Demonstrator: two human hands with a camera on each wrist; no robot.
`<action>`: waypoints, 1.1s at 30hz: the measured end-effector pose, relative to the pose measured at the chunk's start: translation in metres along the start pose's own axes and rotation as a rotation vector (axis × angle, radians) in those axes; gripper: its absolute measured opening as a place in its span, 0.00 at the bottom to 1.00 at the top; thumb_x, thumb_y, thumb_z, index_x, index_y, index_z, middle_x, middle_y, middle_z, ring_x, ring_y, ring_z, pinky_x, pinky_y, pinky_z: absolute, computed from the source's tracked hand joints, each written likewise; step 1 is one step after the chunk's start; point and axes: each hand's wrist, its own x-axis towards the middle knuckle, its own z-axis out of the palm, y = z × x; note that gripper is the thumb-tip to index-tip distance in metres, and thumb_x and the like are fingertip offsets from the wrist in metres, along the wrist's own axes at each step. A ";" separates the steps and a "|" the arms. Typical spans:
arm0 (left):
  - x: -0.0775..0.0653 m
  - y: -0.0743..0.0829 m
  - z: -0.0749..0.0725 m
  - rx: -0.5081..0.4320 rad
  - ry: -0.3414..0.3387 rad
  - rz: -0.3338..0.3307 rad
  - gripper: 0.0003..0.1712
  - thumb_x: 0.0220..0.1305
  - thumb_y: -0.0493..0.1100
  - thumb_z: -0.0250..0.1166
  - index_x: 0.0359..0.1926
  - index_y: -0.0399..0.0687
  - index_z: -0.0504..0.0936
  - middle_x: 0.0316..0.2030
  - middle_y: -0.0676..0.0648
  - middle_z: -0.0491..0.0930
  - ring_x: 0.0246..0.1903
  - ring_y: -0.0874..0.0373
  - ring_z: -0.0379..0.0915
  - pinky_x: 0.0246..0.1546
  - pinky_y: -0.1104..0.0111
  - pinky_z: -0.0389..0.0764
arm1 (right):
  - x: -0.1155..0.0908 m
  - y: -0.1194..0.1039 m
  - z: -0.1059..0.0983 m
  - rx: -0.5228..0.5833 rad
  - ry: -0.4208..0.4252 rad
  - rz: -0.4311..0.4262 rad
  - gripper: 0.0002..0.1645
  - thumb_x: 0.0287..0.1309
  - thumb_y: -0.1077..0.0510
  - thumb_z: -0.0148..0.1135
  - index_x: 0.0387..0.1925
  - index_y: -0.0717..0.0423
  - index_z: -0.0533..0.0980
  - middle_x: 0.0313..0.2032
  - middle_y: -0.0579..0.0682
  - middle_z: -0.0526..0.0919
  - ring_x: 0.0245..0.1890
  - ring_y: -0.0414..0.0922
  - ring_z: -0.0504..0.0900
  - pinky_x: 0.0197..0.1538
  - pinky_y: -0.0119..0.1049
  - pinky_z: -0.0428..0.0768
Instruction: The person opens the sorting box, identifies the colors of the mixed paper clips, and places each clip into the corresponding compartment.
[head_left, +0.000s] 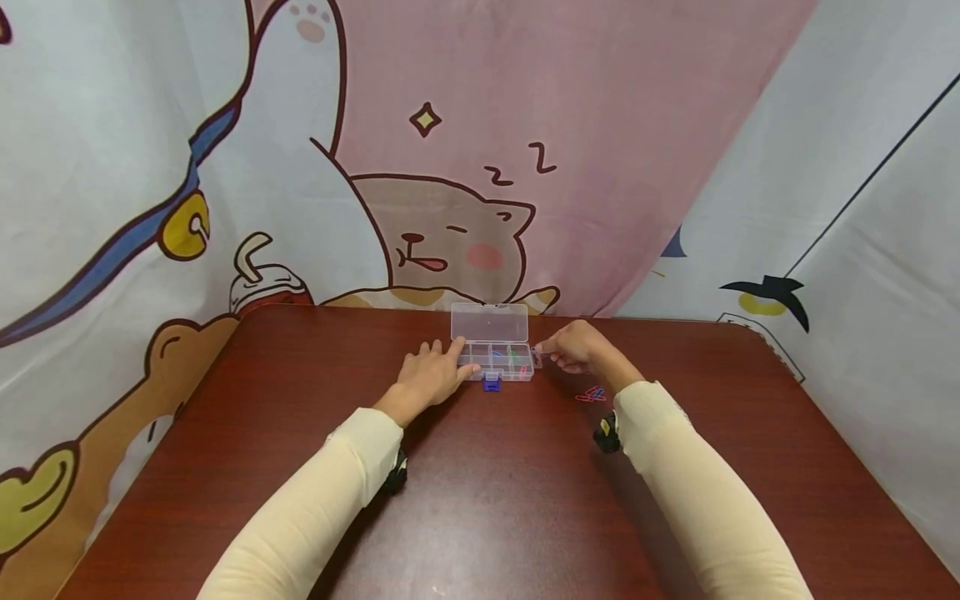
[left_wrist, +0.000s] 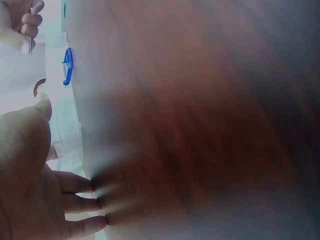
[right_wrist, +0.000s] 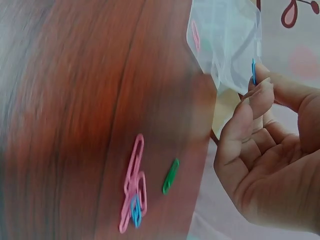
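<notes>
A clear plastic compartment box [head_left: 491, 375] stands at the table's far side, its lid [head_left: 490, 322] raised at the back and a blue latch [head_left: 491, 386] in front. My left hand [head_left: 429, 375] steadies the box's left end, thumb at the front, index finger towards the back; the other fingers extend straight to the tabletop in the left wrist view. Beside the right end, my right hand [head_left: 579, 347] pinches a blue paper clip [right_wrist: 253, 72] between thumb and index finger. A pink paper clip [right_wrist: 195, 36] shows through the box wall; other coloured clips lie inside.
Near the right hand, pink paper clips [right_wrist: 132, 170], a blue one [right_wrist: 135, 211] and a green one [right_wrist: 170, 176] lie loose on the brown table [head_left: 495, 500]. Behind the table's far edge hangs a printed cloth [head_left: 600, 125].
</notes>
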 end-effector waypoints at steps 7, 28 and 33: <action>0.001 0.000 0.000 -0.007 -0.010 -0.009 0.40 0.71 0.70 0.40 0.75 0.56 0.53 0.68 0.33 0.64 0.67 0.37 0.59 0.59 0.43 0.67 | 0.010 -0.007 0.019 0.058 -0.008 0.005 0.14 0.56 0.56 0.68 0.30 0.65 0.78 0.15 0.44 0.74 0.14 0.37 0.71 0.23 0.32 0.75; 0.001 0.000 -0.001 0.003 0.005 -0.012 0.39 0.71 0.69 0.43 0.75 0.55 0.55 0.65 0.33 0.67 0.64 0.38 0.63 0.56 0.43 0.70 | 0.020 -0.035 0.048 0.059 -0.027 0.003 0.17 0.61 0.56 0.65 0.40 0.69 0.79 0.16 0.47 0.78 0.15 0.38 0.75 0.25 0.34 0.79; 0.002 0.000 -0.002 0.004 0.009 -0.008 0.39 0.71 0.69 0.43 0.74 0.54 0.55 0.64 0.33 0.68 0.63 0.37 0.64 0.56 0.43 0.70 | 0.020 -0.035 0.046 0.051 -0.034 0.004 0.20 0.62 0.54 0.64 0.45 0.69 0.79 0.17 0.47 0.79 0.15 0.38 0.76 0.25 0.33 0.79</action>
